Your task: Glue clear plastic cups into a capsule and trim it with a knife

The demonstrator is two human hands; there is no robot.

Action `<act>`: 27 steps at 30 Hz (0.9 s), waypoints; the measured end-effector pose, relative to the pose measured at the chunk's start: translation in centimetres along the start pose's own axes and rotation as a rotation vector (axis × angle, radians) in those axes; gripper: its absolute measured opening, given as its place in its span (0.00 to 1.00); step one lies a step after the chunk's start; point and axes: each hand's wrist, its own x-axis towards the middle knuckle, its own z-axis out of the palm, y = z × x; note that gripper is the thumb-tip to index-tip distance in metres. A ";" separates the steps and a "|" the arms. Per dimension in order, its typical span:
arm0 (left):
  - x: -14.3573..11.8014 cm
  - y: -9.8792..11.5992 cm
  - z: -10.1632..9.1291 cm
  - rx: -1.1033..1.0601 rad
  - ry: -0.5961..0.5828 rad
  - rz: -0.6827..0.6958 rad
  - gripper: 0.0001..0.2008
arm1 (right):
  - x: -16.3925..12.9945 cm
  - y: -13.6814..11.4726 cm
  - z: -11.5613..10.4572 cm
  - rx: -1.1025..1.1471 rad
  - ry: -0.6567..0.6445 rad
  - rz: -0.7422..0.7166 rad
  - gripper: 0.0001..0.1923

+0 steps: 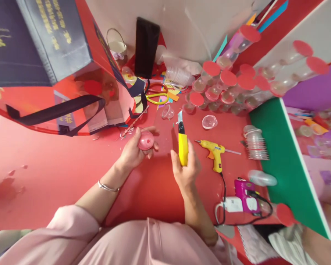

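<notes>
Left hand (134,149) cupping what looks like a pink capsule (146,140), right hand (186,167) gripping yellow knife (182,141)

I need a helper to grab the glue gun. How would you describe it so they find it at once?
On the red table, look just right of the right hand holding the yellow utility knife. The yellow plastic glue gun lies there on its side, black cord trailing toward the person. Unlike the knife, it has a pistol grip and a pointed nozzle.
</notes>
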 end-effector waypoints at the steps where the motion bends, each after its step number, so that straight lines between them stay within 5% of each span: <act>1: 0.2 0.0 -0.1 -0.014 0.011 0.001 0.37 | 0.0 0.2 -0.2 0.006 0.005 -0.008 0.31; 5: 0.4 -0.2 -0.3 -0.053 -0.004 0.020 0.35 | -0.4 0.4 -0.8 0.096 -0.083 -0.075 0.23; 10: 0.6 -1.1 -0.4 -0.106 0.008 0.055 0.35 | -1.9 0.8 -1.4 0.132 -0.150 -0.150 0.26; 17: 0.2 -1.9 -1.4 0.102 -0.239 0.124 0.36 | -2.5 1.6 -0.9 0.009 -0.121 -0.191 0.25; 27: 0.2 -1.7 -1.4 0.127 -0.124 0.066 0.39 | -2.3 1.1 0.2 -0.095 -0.071 -0.337 0.27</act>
